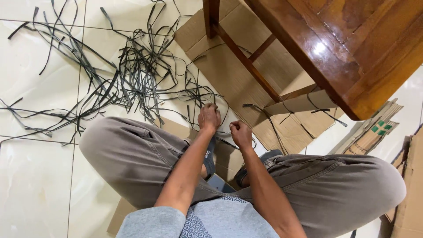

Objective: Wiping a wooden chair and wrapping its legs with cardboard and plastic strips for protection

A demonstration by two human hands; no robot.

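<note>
Near the middle of the frame, a thin dark strip [222, 115] is gripped between two fists held close together just above the crossed legs. The left hand [209, 117] is closed tight, knuckles up, at the lower edge of the tangle of dark strips [132, 75] that is spread over the pale tiled floor [35, 176] in the upper left. The right hand [240, 132] is likewise curled shut, just beside and slightly below the left; the strip passing into it is only partly seen, so how much of it is pinched there cannot be told. The strip itself is found between and around the two fists, its far end trailing up into the tangle. The step in hand is judged to be the gripping and working of a single strip drawn out of the heap, whether by pulling, bending or knotting. A firm pinch on both sides and a steady, even pull would be called for next, with the loose ends kept free of the tangle. Flattened cardboard [246, 83] is laid under a wooden chair [343, 44] in the upper right.
</note>
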